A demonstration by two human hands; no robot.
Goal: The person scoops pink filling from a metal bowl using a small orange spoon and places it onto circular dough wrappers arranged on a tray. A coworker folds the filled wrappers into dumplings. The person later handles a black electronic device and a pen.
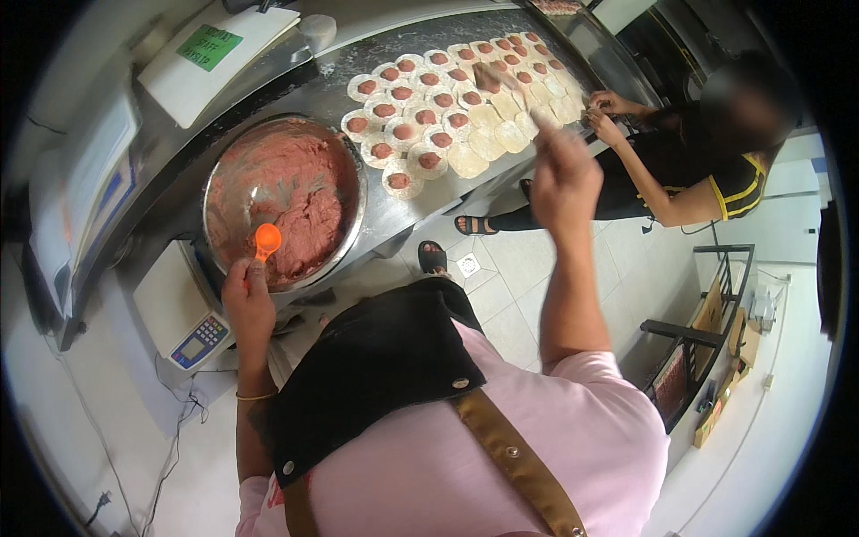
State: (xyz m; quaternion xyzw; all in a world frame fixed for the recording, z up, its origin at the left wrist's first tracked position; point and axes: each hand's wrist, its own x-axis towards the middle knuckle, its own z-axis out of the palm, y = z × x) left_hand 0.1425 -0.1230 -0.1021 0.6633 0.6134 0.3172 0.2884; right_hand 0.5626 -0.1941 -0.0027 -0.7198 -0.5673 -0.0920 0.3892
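Note:
My left hand [249, 288] grips an orange measuring spoon [268, 237] over the near side of a large steel bowl [360, 201] of pink minced meat filling [305, 225]. Blurred by motion, my right hand [569, 176] reaches above the near edge of the wrappers. From it a thin tool [510, 82], perhaps a spatula, extends over the rows; its exact kind is unclear. Round dough wrappers [468, 160] lie in overlapping rows on the steel table. Many carry a lump of meat filling [398, 181]; several towards the near right are bare.
At right, a co-worker's hands [607, 114] meet at the table's end. A digital scale [194, 346] stands beside the bowl. Papers with a green label [209, 47] bearing writing rest on the shelf at upper left. A black metal rack [721, 322] stands at right.

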